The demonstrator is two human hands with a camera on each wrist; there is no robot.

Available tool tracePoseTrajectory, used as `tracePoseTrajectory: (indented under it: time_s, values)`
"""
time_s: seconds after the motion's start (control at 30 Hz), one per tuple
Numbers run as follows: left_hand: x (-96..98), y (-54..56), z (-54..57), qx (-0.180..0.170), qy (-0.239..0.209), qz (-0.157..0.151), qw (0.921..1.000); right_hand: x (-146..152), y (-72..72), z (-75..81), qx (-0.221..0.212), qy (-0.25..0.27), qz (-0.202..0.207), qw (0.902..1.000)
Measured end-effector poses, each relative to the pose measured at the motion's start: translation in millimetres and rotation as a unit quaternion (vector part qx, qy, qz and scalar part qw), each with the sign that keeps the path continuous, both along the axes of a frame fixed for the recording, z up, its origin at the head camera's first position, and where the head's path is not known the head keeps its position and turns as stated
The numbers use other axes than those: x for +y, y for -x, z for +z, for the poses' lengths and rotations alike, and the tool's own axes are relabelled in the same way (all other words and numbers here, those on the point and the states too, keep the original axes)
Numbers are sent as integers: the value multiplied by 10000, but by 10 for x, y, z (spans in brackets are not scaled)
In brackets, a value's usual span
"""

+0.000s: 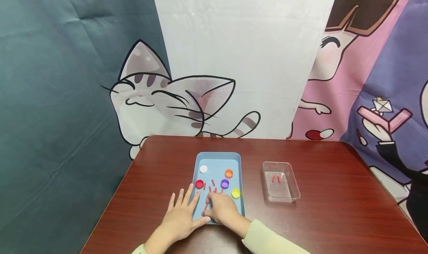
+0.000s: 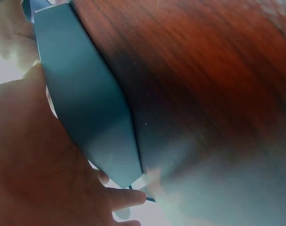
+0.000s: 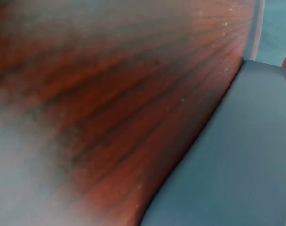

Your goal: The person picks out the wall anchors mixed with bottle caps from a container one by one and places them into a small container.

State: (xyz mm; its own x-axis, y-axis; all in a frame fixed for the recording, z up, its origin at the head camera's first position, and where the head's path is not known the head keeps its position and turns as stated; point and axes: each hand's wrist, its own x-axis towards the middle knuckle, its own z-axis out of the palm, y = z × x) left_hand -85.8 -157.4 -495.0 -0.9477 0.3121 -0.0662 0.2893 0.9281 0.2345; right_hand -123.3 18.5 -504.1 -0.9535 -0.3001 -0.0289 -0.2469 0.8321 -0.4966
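Note:
A blue tray (image 1: 217, 156) lies on the red-brown table (image 1: 317, 216). On the tray are white (image 1: 203, 169), orange (image 1: 229, 173), red (image 1: 199, 184), purple (image 1: 224, 183) and yellow (image 1: 236, 193) caps and several short red sticks (image 1: 213, 182). My left hand (image 1: 183, 214) lies flat, fingers spread, across the tray's near left edge. My right hand (image 1: 214, 206) rests curled on the tray's near part, fingertips pinching a red stick (image 1: 205, 206). In the left wrist view the tray's outer wall (image 2: 86, 108) runs beside my palm (image 2: 35, 165). The right wrist view shows only the tray wall (image 3: 242, 155) and table wood (image 3: 110, 94).
A clear plastic box (image 1: 284, 198) stands right of the tray with two red sticks (image 1: 276, 179) inside. Printed cloth backdrops hang behind the table's far edge. Bare wood lies left of the tray and right of the box.

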Motion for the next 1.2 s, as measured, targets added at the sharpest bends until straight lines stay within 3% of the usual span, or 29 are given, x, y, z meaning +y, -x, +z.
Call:
tracePoseTrajectory:
  time_s: [0.57,0.97,1.2]
  values:
    - [4,-5,-32,-25,38,28,10000,16,29,32,58,-181,5,9998]
    - [7,-21,-29,-125,46,69,9999,179,65,110,-46,762,-155,9970]
    - [4,-18,-26,-42,49,56,10000,322,137,149,-10,1568,124,9875]
